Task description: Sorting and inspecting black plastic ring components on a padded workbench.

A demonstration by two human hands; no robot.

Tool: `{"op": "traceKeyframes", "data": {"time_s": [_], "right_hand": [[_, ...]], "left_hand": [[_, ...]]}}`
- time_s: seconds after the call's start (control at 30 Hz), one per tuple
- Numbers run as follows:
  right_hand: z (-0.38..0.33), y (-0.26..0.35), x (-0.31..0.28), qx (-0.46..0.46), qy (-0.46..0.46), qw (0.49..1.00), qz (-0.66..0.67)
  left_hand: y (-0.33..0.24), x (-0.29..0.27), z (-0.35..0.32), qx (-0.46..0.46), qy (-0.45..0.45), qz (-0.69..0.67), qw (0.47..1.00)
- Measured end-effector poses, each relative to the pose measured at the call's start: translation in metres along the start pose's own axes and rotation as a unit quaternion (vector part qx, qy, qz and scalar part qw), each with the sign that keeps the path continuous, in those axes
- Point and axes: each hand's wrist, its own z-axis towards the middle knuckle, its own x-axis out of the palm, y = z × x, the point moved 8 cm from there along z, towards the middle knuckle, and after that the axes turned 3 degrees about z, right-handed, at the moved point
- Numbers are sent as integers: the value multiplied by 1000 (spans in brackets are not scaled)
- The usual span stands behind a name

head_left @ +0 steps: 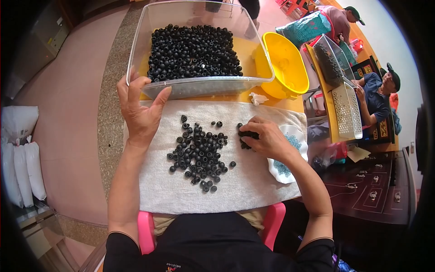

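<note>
My left hand (pixel 141 106) grips the near left corner of a see-through plastic bin (pixel 217 85), fingers over its rim and thumb along the front wall. Many round black parts with holes (pixel 195 52) fill the bin's bottom. On the white towel (pixel 158 195) in front of me lies a loose pile of the same black parts (pixel 199 154). To the right of that pile, my right hand (pixel 265 136) has its fingers curled down around a small cluster of black pieces (pixel 245 144); its fingertips are partly hidden.
Beside my right wrist sits a white wavy-edged dish (pixel 283 177) of small blue pieces (pixel 283 168). A yellow tub (pixel 285 68) and crumpled white tissue (pixel 258 98) are right of the bin. Two people (pixel 380 95) sit farther right near a white perforated basket (pixel 346 111).
</note>
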Motion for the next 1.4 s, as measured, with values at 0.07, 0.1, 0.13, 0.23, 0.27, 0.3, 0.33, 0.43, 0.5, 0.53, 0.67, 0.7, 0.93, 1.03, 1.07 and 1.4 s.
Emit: {"op": "traceKeyframes", "data": {"time_s": [0.07,0.1,0.13,0.23,0.27,0.3,0.33,0.43,0.5,0.53,0.67,0.7,0.93,1.03,1.07,1.4], "right_hand": [[-1,0,-1,-1,-4,1000,4],[-3,1,-2,-2,-10,1000,5],[-4,2,-2,-4,-16,1000,6],[-7,5,-4,5,-30,999,15],[-8,7,-4,4,-29,999,16],[-9,8,-6,5,-40,999,17],[-10,9,-7,7,-51,998,17],[-13,9,-10,-3,-76,997,7],[-14,5,-11,7,-74,997,18],[-14,3,-12,16,-71,997,29],[-14,4,-13,20,-56,998,35],[-14,5,-14,17,-61,998,28],[-10,6,-19,6,-93,996,10],[-4,24,-49,-37,-168,985,-15],[2,34,-60,-43,-192,980,-15],[97,119,-136,-249,-299,909,-151]], "left_hand": [[0,0,0,5,-2,0,1000],[0,0,0,5,-2,0,1000],[0,0,0,5,-2,1,1000],[0,0,0,6,-3,6,1000],[-1,-1,0,9,-3,9,1000],[-1,-1,0,8,-2,10,1000],[-1,-1,0,7,-2,7,1000],[-2,0,1,6,0,6,1000],[-2,1,0,7,1,7,1000],[-2,0,1,9,0,8,1000],[-1,0,0,3,0,-7,1000],[-1,0,-1,2,0,-7,1000],[1,0,-1,-4,4,-12,1000],[-4,1,1,-6,5,-13,1000],[-3,0,1,-5,5,-9,1000],[0,1,-5,-10,0,3,1000]]}}
